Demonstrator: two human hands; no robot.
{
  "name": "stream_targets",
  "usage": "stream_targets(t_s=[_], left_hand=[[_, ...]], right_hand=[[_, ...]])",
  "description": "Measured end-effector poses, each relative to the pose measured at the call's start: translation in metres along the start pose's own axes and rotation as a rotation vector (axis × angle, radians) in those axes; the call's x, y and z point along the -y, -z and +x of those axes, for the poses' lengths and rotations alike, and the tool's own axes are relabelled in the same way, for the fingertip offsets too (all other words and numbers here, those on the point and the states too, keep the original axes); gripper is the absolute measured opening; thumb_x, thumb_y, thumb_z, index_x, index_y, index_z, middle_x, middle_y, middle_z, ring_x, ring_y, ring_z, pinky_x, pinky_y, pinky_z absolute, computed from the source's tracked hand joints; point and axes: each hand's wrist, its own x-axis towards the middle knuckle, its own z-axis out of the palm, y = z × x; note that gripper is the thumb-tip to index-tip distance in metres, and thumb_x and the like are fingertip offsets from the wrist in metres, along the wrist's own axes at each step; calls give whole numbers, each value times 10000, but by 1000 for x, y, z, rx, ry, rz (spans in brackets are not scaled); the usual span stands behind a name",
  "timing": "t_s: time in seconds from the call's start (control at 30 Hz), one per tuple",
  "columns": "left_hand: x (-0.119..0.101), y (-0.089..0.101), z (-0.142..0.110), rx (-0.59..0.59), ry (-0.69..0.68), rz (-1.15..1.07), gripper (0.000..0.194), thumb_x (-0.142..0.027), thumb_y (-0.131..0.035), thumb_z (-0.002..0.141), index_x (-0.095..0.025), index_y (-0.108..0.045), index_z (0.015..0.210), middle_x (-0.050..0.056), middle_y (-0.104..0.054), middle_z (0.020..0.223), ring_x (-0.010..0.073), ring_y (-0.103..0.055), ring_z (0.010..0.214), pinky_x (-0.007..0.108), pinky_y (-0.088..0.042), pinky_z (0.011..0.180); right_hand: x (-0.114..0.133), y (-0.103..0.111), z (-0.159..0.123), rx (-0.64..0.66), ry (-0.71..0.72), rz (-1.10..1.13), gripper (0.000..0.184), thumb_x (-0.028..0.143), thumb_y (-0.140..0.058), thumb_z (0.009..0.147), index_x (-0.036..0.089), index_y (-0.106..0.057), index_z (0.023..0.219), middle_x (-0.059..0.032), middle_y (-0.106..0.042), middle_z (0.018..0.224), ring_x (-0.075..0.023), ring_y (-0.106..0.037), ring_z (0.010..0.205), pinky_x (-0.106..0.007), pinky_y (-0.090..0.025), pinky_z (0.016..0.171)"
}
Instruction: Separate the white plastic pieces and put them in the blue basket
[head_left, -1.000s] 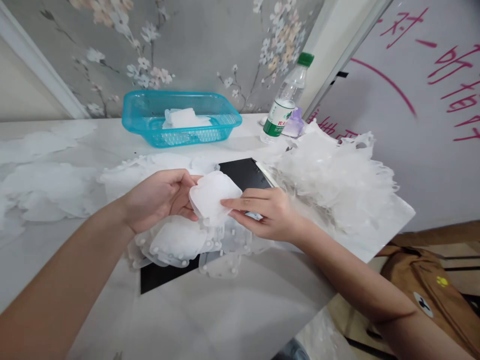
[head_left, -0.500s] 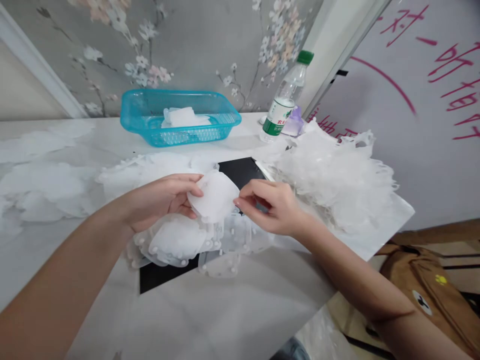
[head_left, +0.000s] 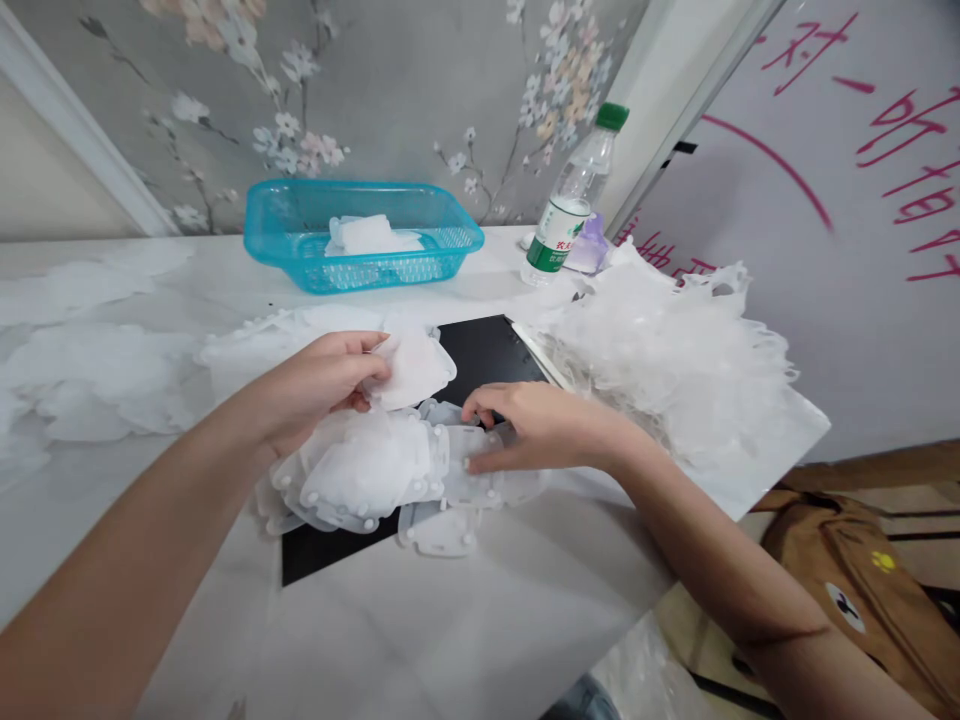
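Hands both over the table [head_left: 420, 610], near middle. Left hand [head_left: 322, 385] curled, thumb and fingers pinching a soft white pad [head_left: 414, 368] by its left edge, pad held up just clear of the pile below. Right hand [head_left: 540, 428] low, fingers curved down, fingertips [head_left: 480, 462] touching a studded translucent sheet [head_left: 367, 470]; whether it grips or only rests, cannot tell. That sheet lies in overlapping layers, partly over a black panel [head_left: 480, 350]. Far side: a blue plastic basket [head_left: 262, 240] holding a stack of white pads [head_left: 367, 236]; a green-capped water bottle [head_left: 566, 195] to its right. Right: a heap of translucent trimmings [head_left: 667, 370]. Left: flat translucent scraps [head_left: 90, 370]. Below the table edge, right: a brown bag [head_left: 847, 590].
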Motion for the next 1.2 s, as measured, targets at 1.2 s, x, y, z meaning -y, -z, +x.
stream_targets(t_s=[1.2], left_hand=[[1, -7, -5, 259, 118, -79, 417, -303, -582, 674, -162, -607, 1066, 57, -610, 916, 173, -550, 767, 236, -452, 599]], right_hand=[[-3, -4, 3, -912, 70, 768, 141, 324, -571, 834, 196, -593, 888, -2, -646, 822, -52, -527, 476, -218, -487, 496]])
